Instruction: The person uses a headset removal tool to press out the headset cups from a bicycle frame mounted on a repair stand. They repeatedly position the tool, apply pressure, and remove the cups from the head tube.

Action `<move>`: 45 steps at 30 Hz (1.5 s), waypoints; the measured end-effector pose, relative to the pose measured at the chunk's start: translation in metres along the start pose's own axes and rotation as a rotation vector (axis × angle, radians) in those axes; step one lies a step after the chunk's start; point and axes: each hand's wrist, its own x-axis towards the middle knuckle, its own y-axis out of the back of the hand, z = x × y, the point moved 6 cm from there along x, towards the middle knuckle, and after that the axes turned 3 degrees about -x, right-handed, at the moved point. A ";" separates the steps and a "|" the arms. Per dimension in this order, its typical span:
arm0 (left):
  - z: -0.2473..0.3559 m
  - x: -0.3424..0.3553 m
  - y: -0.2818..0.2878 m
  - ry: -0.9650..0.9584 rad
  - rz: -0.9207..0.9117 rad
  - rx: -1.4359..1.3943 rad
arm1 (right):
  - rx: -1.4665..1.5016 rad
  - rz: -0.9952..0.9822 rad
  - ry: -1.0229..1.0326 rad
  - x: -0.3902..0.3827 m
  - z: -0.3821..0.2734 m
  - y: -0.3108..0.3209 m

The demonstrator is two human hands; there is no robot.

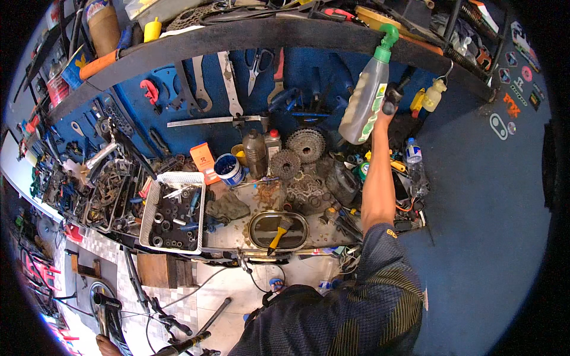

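A person's raised right grip (385,114) is at a black, round-ended tool (389,107), its closure unclear, a translucent, green-topped plastic spray bottle (364,98) just to its left; the left grip (107,345), equally unclear, is beside a black-and-silver bicycle part (105,314).

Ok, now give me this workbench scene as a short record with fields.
Right hand: raised beside a hanging spray bottle; grip unclear
Left hand: lower left, at a dark bicycle part; partly cut off
Oval tray: yellow-handled brush resting on it
White basket: small metal parts
Wall: scissors hanging
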 end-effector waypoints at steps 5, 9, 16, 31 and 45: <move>-0.004 -0.002 0.000 0.017 -0.003 -0.053 | 0.286 -0.169 -0.303 -0.023 -0.025 0.002; -0.007 0.002 0.016 0.054 -0.048 -0.025 | 0.358 -0.260 -0.409 -0.040 -0.068 0.015; -0.020 0.005 -0.039 0.384 -0.535 -0.555 | 0.296 -0.105 -0.200 -0.071 -0.131 0.031; -0.021 0.001 -0.018 0.588 -0.628 -0.764 | 0.299 -0.035 0.108 -0.131 -0.273 0.062; 0.019 0.011 0.076 0.551 -0.221 -1.897 | 0.904 -0.705 -0.580 -0.318 -0.443 -0.029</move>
